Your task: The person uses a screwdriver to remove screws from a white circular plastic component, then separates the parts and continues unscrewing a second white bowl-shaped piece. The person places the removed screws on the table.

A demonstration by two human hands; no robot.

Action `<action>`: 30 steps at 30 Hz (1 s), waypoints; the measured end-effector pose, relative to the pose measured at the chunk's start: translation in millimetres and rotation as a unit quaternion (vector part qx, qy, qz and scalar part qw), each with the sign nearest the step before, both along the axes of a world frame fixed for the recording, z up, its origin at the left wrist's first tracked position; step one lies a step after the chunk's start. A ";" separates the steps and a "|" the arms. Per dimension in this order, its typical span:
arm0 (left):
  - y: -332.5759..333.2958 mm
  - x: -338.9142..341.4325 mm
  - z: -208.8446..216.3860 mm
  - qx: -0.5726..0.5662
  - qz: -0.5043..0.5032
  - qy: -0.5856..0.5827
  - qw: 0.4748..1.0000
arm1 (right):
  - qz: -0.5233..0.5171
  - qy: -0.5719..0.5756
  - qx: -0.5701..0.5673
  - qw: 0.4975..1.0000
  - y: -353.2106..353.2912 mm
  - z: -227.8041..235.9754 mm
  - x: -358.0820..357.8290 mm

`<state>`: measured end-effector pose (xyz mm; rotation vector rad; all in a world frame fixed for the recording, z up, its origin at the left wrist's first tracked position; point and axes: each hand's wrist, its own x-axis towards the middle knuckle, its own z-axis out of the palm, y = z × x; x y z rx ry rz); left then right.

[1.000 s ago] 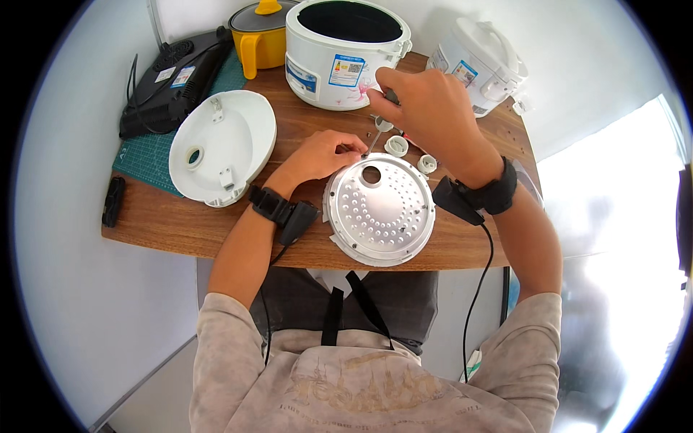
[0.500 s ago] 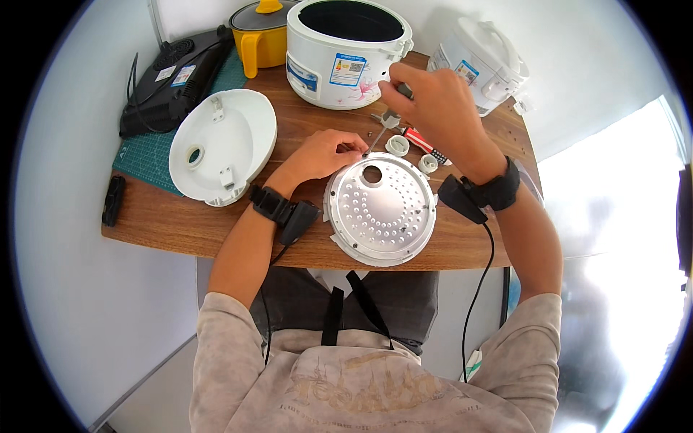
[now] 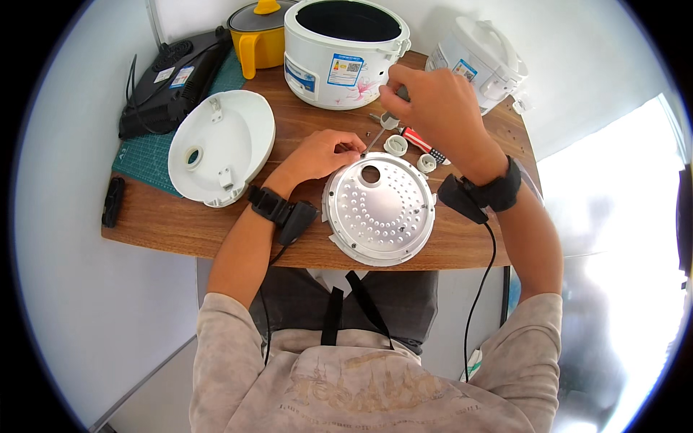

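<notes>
A screwdriver [image 3: 376, 137] is gripped by its grey handle in my right hand [image 3: 437, 97]. Its shaft slants down to the left, and the tip meets the far rim of a round metal rice cooker inner lid [image 3: 382, 206]. That lid lies flat near the table's front edge; it has raised dimples and a hole near its far side. My left hand [image 3: 328, 153] rests at the lid's far-left rim, thumb and fingers pinched together by the screwdriver's tip. What is between those fingers is hidden. Small white plastic caps [image 3: 395, 146] lie right of the screwdriver.
Left of my hands lies a white outer lid [image 3: 234, 144] on a green cutting mat [image 3: 141, 164]. Behind stand an open rice cooker body [image 3: 339, 79], a yellow pot [image 3: 268, 47], a black appliance [image 3: 170, 79] and another white cooker [image 3: 476, 61]. A red-striped tool [image 3: 419, 141] lies beside the caps.
Almost nothing differs. The screwdriver stays at the lid's rim with both hands in nearly the same place; the whole view has shifted very slightly.
</notes>
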<state>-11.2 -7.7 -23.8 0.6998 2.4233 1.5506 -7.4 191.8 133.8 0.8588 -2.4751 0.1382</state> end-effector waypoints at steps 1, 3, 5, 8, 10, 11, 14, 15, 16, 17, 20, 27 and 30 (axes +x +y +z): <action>1.0 -0.3 0.3 0.002 -0.001 -0.001 1.000 | 0.000 0.019 0.013 1.000 -0.8 -0.2 0.4; -0.4 -0.2 -0.7 -0.003 0.002 -0.004 1.000 | 0.007 0.018 0.017 1.000 -7.3 1.1 6.4; -1.1 -1.0 -2.3 -0.003 0.002 0.000 1.000 | 0.024 0.031 0.020 0.999 -12.5 0.7 8.3; -0.5 -2.2 -3.6 0.000 -0.003 0.008 1.000 | 0.051 0.052 0.023 0.997 -16.4 -0.1 6.1; 0.5 -1.6 -1.7 -0.004 -0.002 0.000 1.000 | 0.055 0.046 0.024 0.997 -17.2 0.2 5.1; -0.3 -1.9 -2.8 -0.003 -0.002 0.007 1.000 | 0.051 0.022 0.012 0.998 -17.7 0.7 5.0; -1.2 -2.1 -4.4 -0.002 -0.001 0.018 1.000 | 0.037 -0.022 -0.012 0.999 -15.0 1.6 3.7; -0.8 -1.5 -3.6 -0.001 -0.001 0.016 1.000 | 0.032 -0.019 -0.012 0.999 -13.2 1.3 2.5; -0.5 -1.0 -2.7 0.000 0.000 0.015 1.000 | 0.027 -0.015 -0.012 0.999 -11.7 1.1 1.4; -0.3 -1.3 -3.1 0.001 0.000 0.011 1.000 | 0.027 -0.019 -0.020 0.999 -10.2 0.6 0.8; -0.6 -2.2 -4.6 0.007 -0.002 0.002 1.000 | 0.027 -0.026 -0.037 0.999 -7.3 0.0 -0.1; 0.6 -0.8 -1.6 0.011 -0.003 0.004 1.000 | 0.023 -0.026 -0.067 0.997 6.4 -5.9 -8.0; 0.2 -0.7 -1.4 0.006 0.000 0.002 1.000 | -0.001 -0.030 -0.043 0.999 4.9 -3.6 -3.8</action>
